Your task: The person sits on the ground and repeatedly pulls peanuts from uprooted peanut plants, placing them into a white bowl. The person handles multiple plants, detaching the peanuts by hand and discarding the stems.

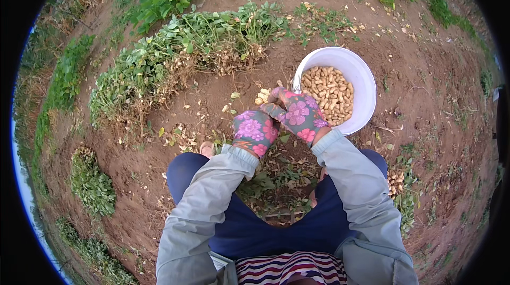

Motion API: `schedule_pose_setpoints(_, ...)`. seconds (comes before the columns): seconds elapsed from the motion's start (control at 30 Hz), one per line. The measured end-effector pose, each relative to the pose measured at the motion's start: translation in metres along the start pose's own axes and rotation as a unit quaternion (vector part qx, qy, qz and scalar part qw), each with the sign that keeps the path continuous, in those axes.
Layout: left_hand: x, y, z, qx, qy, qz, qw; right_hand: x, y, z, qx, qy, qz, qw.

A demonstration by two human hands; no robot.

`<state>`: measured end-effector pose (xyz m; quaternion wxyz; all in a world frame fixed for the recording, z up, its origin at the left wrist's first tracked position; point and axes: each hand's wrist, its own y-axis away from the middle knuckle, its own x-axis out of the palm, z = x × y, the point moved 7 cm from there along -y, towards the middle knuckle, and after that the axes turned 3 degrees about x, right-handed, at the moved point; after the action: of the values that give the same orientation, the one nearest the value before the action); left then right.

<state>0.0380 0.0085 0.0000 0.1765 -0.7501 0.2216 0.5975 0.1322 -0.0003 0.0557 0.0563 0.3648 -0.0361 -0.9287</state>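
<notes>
My left hand (pixel 254 128) and my right hand (pixel 298 114) meet in front of my knees, both in grey gloves printed with pink and purple flowers. A small cluster of peanuts in the shell (pixel 263 96) shows at the curled fingertips of my right hand, which seems to grip it. The fingers of my left hand are mostly hidden under the right, so what they hold is not visible. Beside my right hand stands a white plastic bucket (pixel 364 85), partly filled with peanuts (pixel 328 91). My right hand overlaps its near left rim.
A long row of pulled peanut plants (pixel 191 41) lies ahead to the left, roots and pods toward me. Another plant bunch (pixel 91 183) lies at far left. By my right knee are a plant with pods (pixel 395 183) and leaves. Loose leaf litter (pixel 279 173) covers soil between my legs.
</notes>
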Motion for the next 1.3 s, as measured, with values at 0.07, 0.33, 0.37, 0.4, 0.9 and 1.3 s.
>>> schedule_pose_setpoints(0.07,-0.006,-0.001,-0.003,-0.020,0.021,-0.005,1.000,0.002,-0.002,-0.005,-0.014,0.044,-0.028,0.999)
schedule_pose_setpoints(0.33,-0.005,-0.001,0.005,-0.016,0.012,-0.021,1.000,0.003,0.004,-0.003,0.048,-0.124,-0.001,0.991)
schedule_pose_setpoints(0.37,-0.001,0.000,0.006,-0.021,0.003,-0.011,1.000,0.004,0.002,0.000,0.007,-0.098,-0.012,0.995)
schedule_pose_setpoints(0.4,-0.001,0.000,0.001,-0.021,-0.005,0.001,1.000,0.005,0.000,-0.003,-0.031,-0.070,-0.026,0.997)
schedule_pose_setpoints(0.9,-0.014,-0.001,0.005,-0.062,0.096,0.007,0.993,0.011,-0.003,-0.004,-0.167,-0.165,0.011,0.972)
schedule_pose_setpoints(1.3,-0.016,-0.006,0.015,-0.079,0.060,0.068,0.993,0.009,0.012,0.004,-0.141,-0.121,-0.004,0.983)
